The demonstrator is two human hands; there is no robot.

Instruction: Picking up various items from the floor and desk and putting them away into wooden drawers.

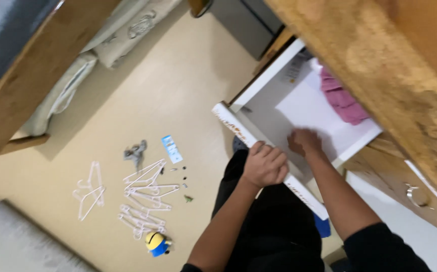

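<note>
the left hand [264,165] is curled over the front panel of the open white drawer [258,143], fingers folded tight round its top edge so the knuckles show, gripping the panel. the right hand [304,142] sits just beside it, at about two o'clock from the left, reaching down inside the drawer with its fingers bent and pressed toward the drawer floor; whether it has hold of anything cannot be told, since the fingertips are hidden. the drawer is pulled well out from a wooden dresser [405,75] that fills the frame from twelve to three o'clock. inside the drawer, at one o'clock from the right hand, lies a folded pink cloth [342,98], apart from both hands, on a white sheet lining [309,108]. a second drawer front with a metal ring pull [416,195] shows at four o'clock. on the beige floor, at nine o'clock from the left hand, a scatter of white clothes hangers [145,194] lies well apart from the drawer, with a small blue card [171,149] near them and a yellow and blue toy figure [157,244] at seven o'clock. a wooden bed frame [42,75] runs across ten o'clock
</note>
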